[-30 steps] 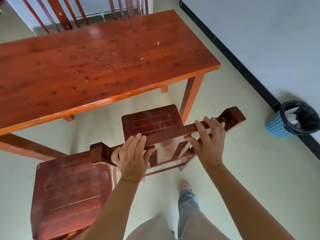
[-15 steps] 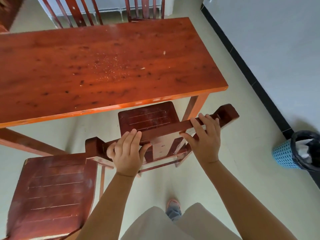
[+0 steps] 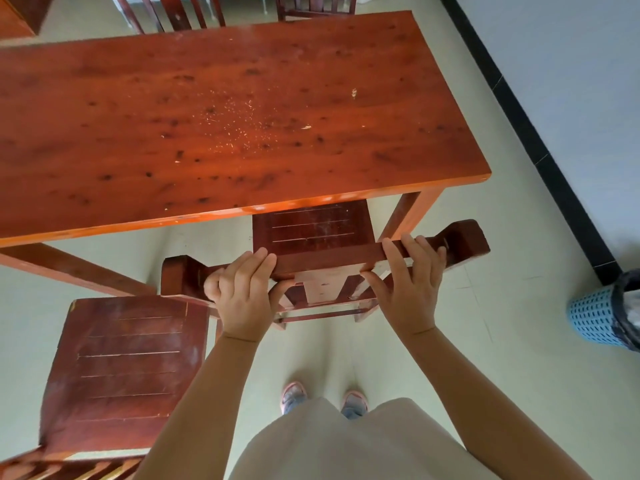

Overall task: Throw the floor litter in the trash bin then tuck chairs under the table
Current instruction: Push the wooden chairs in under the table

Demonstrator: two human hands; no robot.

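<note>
We see a pale green floor (image 3: 485, 341) that shines softly in even light. On the right stands a light grey wall (image 3: 571, 81), and a black skirting strip (image 3: 526, 133) runs along its foot. At the top left corner we see part of some brown furniture (image 3: 17, 12).

Your arms were bare all the way up, no sleeves, watch or bracelets on either wrist. Left hand (image 3: 242, 292) and right hand (image 3: 407, 289) had no gloves or rings that I could spot, nails looked short and plain. Below your hands you had on a loose beige garment (image 3: 346, 441), smooth fabric, no print or pockets showing. Just beyond its hem, between your forearms, poked out the toes of two pinkish shoes (image 3: 292, 393) with greyish-blue fronts.
</note>
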